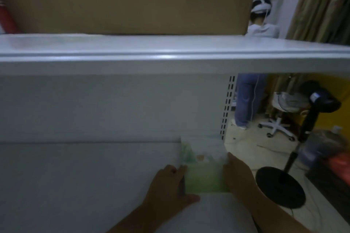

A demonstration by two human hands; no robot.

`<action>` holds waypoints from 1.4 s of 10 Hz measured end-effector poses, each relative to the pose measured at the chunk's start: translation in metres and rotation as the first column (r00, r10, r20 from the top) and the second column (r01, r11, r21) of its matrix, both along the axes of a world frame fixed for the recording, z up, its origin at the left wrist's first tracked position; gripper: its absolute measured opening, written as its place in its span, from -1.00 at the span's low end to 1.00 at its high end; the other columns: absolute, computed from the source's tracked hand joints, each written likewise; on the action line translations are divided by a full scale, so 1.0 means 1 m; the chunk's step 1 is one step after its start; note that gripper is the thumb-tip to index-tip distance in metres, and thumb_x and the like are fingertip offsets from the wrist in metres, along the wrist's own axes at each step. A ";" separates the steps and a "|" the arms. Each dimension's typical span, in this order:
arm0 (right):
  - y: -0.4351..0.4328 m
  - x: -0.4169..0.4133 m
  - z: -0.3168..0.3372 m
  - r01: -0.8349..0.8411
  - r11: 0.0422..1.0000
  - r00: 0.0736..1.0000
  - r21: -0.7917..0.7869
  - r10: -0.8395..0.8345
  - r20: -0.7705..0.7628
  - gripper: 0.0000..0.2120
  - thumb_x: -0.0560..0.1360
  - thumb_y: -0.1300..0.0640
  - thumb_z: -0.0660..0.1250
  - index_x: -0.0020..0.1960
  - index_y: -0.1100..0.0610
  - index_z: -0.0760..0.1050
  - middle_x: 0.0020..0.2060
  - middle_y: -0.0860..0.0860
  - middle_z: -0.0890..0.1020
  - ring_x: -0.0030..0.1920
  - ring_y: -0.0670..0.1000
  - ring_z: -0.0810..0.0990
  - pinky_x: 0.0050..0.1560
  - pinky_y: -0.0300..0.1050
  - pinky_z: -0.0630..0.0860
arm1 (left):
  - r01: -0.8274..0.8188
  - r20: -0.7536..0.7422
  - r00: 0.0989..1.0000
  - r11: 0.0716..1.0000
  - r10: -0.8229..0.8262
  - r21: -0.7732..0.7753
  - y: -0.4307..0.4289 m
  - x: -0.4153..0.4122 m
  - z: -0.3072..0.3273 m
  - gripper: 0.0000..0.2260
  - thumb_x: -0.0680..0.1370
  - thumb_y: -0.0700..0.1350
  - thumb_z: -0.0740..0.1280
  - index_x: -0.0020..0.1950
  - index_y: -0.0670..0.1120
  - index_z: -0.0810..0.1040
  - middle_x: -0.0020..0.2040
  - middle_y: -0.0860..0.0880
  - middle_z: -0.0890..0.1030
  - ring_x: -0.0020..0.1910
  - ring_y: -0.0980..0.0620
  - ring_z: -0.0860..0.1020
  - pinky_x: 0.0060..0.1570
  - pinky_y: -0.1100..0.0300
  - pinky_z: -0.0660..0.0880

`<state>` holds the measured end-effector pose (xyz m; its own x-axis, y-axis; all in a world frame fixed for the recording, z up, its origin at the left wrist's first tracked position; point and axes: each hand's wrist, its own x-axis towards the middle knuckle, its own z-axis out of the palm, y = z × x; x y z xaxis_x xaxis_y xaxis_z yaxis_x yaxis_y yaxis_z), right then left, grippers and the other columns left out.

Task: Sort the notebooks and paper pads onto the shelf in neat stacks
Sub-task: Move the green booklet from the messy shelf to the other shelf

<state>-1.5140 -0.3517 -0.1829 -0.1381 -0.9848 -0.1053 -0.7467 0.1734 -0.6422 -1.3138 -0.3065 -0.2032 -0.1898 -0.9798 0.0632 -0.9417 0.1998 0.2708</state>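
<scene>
Left hand (170, 185) grips the left edge of the green notebook (204, 178), thumb curled round its near corner. Right hand (238, 174) clasps the right edge. The notebook lies flat on the lower shelf (75, 176), near its right end. Above: upper shelf (170, 49) carrying a cardboard box (123, 0). Beyond, right: a black stand (280, 185) and a person (262, 28).

On the white shelf (75, 176), left grip (166, 185) pinches a green pad (205, 178), apparently paper; right grip (238, 174) lies along its edge.
</scene>
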 end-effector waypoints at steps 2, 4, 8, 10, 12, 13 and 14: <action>0.006 0.012 0.002 -0.015 0.998 0.986 -0.058 0.006 -0.165 -0.65 0.59 0.15 0.09 0.33 0.26 0.33 0.12 0.21 0.55 0.13 0.19 0.54 0.12 0.04 0.45 | 0.019 0.022 1.000 1.000 -0.019 0.002 0.004 -0.001 0.006 -0.22 0.32 0.40 0.18 0.47 0.07 0.23 0.17 -0.07 0.47 0.16 -0.06 0.46 0.16 0.21 0.34; 0.007 0.025 0.017 0.024 0.992 0.815 0.123 0.052 -0.577 -0.49 0.60 0.03 -0.03 0.50 0.20 0.10 0.42 0.13 0.33 0.37 0.15 0.36 0.37 0.10 0.25 | 0.100 -0.024 0.995 0.975 -0.097 0.196 0.024 0.024 0.042 -0.34 0.55 0.23 0.20 0.55 0.02 0.05 0.48 -0.13 0.26 0.43 -0.08 0.28 0.38 0.13 0.23; 0.154 0.342 0.095 -0.829 0.559 0.453 0.007 0.679 -0.578 -0.44 0.61 -0.08 0.04 0.55 0.04 -0.02 0.54 0.09 -0.08 0.54 0.11 -0.08 0.51 0.01 -0.04 | -0.450 0.312 0.839 0.891 0.447 -0.067 0.194 0.330 0.175 -0.39 0.61 0.23 -0.01 0.57 -0.02 -0.01 0.58 -0.03 -0.04 0.55 0.01 -0.09 0.51 -0.02 -0.09; 0.249 0.485 0.105 -0.947 0.321 0.256 -0.014 0.728 -0.636 -0.43 0.60 -0.06 0.09 0.53 0.09 0.05 0.53 0.14 -0.01 0.53 0.15 -0.05 0.50 0.06 0.03 | -0.647 0.277 0.702 0.750 0.656 -0.136 0.344 0.447 0.191 -0.41 0.60 0.23 0.04 0.56 0.00 0.07 0.58 -0.02 -0.05 0.55 0.04 -0.12 0.49 -0.04 -0.11; 0.296 0.583 0.091 -0.980 0.200 0.163 -0.014 0.755 -0.635 -0.38 0.57 -0.07 0.13 0.54 0.07 0.01 0.54 0.14 -0.06 0.54 0.12 -0.09 0.51 0.05 -0.02 | -0.775 0.276 0.588 0.627 0.760 -0.076 0.447 0.531 0.184 -0.39 0.60 0.25 0.01 0.57 0.02 -0.01 0.58 -0.01 -0.13 0.54 0.03 -0.19 0.50 -0.03 -0.16; 0.313 0.626 0.085 -0.987 0.159 0.113 0.017 0.768 -0.630 -0.37 0.59 -0.08 0.12 0.55 0.05 -0.06 0.54 0.11 -0.10 0.54 0.10 -0.13 0.52 0.07 -0.04 | -0.820 0.301 0.527 0.568 0.795 -0.066 0.470 0.569 0.178 -0.38 0.58 0.29 -0.01 0.57 0.04 -0.03 0.58 0.00 -0.13 0.54 0.02 -0.20 0.50 -0.07 -0.17; 0.317 0.671 0.090 -0.993 0.113 0.074 0.019 0.760 -0.646 -0.39 0.60 -0.07 0.11 0.55 0.08 -0.04 0.54 0.10 -0.09 0.54 0.13 -0.12 0.51 0.10 -0.02 | -0.834 0.343 0.498 0.548 0.797 -0.061 0.477 0.608 0.178 -0.38 0.58 0.30 -0.02 0.57 0.07 -0.04 0.58 0.00 -0.14 0.54 0.01 -0.22 0.46 -0.12 -0.23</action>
